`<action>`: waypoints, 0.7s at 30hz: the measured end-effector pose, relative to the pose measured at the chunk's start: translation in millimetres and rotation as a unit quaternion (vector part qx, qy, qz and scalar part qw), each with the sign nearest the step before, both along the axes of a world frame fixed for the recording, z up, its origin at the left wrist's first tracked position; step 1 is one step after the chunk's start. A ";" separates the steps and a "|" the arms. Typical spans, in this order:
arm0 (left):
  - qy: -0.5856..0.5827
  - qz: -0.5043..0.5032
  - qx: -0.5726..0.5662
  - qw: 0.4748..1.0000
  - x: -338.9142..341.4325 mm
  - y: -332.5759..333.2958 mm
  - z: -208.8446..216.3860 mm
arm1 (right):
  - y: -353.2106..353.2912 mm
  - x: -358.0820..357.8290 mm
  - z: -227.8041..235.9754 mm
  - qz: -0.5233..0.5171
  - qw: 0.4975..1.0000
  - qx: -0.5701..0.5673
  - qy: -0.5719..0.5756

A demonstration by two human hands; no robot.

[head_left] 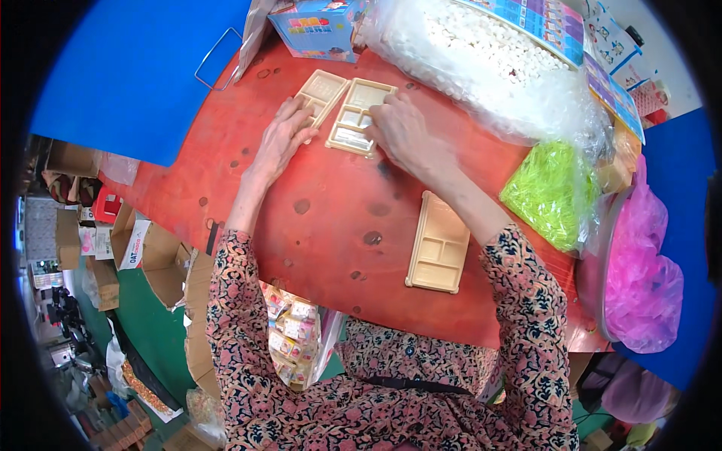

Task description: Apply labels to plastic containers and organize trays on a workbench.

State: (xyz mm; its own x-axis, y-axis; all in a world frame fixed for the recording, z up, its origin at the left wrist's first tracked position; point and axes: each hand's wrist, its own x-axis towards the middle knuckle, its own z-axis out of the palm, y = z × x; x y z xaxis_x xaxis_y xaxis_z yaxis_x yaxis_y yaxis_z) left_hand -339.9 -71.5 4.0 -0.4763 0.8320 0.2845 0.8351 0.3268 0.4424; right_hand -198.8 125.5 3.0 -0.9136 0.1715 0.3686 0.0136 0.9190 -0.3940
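Note:
Two cream plastic compartment trays lie side by side on the red tabletop, nearly touching and slightly fanned apart. My left hand (283, 140) is curled round the near left edge of the left tray (323, 89), its thumb by the tray's lower corner. The right tray (349, 119) shows several compartments, with shiny, clear-looking surfaces in the lower ones. My right hand (404, 134) has its fingers bent in and closed against that tray's right edge; its fingertips are partly hidden. A third cream tray (438, 244) lies by itself below my right forearm.
A large clear bag of small white pieces (492, 56) fills the far right. Bright green shredded filler (553, 195) and a pink plastic bag (639, 263) are on the right. A blue printed box (320, 30) stands at the back. Cardboard boxes (162, 263) sit left of the red table (308, 233).

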 end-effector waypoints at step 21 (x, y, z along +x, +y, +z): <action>-0.134 0.176 0.086 0.971 8.0 9.8 -4.1 | -5.3 -2.6 -22.5 0.024 0.986 -0.023 0.164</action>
State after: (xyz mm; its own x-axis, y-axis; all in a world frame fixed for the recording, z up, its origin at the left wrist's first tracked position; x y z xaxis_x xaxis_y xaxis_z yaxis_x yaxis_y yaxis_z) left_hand -331.9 -61.7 -0.1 -0.7992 0.5549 0.2310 0.5319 0.4740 0.7017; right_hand -201.4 120.2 -19.5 -0.7539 0.1548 0.6385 -0.1639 0.8968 -0.4110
